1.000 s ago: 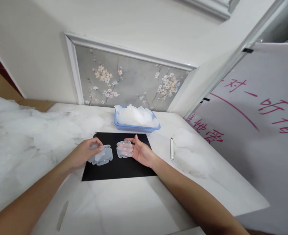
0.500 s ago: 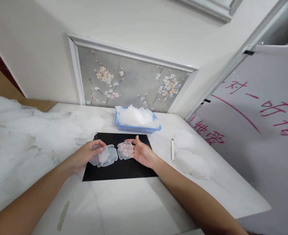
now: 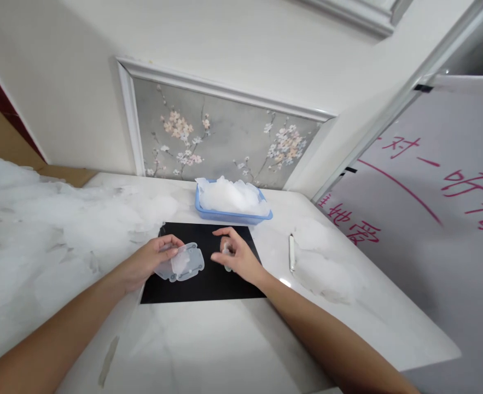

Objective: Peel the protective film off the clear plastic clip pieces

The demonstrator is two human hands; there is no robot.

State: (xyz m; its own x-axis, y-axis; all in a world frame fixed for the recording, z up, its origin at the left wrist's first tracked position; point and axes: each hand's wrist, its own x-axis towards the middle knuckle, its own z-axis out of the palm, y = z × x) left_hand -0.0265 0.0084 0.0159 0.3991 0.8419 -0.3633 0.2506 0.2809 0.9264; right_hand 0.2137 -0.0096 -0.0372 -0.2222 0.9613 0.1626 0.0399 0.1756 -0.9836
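My left hand (image 3: pixel 153 261) grips a translucent plastic piece (image 3: pixel 186 262) with rounded corner tabs, held just above the black mat (image 3: pixel 208 282). My right hand (image 3: pixel 235 255) has turned palm down over the mat, its fingers curled round a second translucent plastic piece (image 3: pixel 226 253), of which only a sliver shows edge-on. The two hands are a short gap apart over the mat's middle.
A blue basket (image 3: pixel 233 215) heaped with translucent pieces stands behind the mat. More pieces lie in a large heap at the left (image 3: pixel 40 230) and a smaller pile at the right (image 3: pixel 327 268), beside a white pen (image 3: pixel 291 253). A whiteboard (image 3: pixel 430 197) leans at the right.
My right hand has turned from palm up to palm down, closing over its plastic piece so it shows edge-on. My left hand has shifted slightly right with its piece.
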